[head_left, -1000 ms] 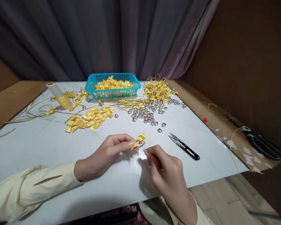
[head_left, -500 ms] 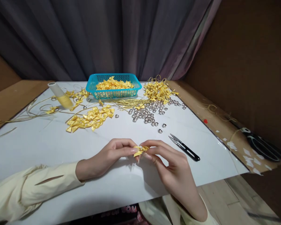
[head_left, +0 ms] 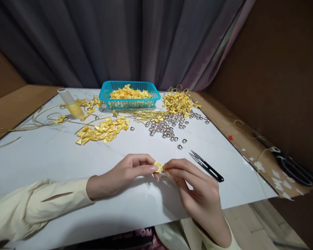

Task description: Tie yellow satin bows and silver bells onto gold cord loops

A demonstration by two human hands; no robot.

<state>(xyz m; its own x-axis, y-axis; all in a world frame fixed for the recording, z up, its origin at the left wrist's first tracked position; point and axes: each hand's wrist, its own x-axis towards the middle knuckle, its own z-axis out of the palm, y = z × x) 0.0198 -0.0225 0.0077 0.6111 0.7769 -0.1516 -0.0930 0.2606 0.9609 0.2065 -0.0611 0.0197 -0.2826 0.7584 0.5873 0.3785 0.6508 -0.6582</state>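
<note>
Above the front of the white table, a small yellow ribbon bow is pinched between the thumb and fingers of my left hand. My right hand is closed at the bow's right end, thumb and fingertips pressed together. What sits between those right fingertips is too small and too hidden to make out. To the right lie black thread snips, blades pointing away to the left. Beyond my hands are a loose group of yellow bows and a scatter of silver heart-like beads.
A turquoise basket of yellow bows stands at the back. Beside it are gold cords and a heap of corded bows. A tilted yellow-and-white bottle stands left. Large scissors and paper scraps lie right.
My right fingertips have shifted from over the bow to its right end, and the bow has turned a little in my left hand. The whole view has shifted slightly.
</note>
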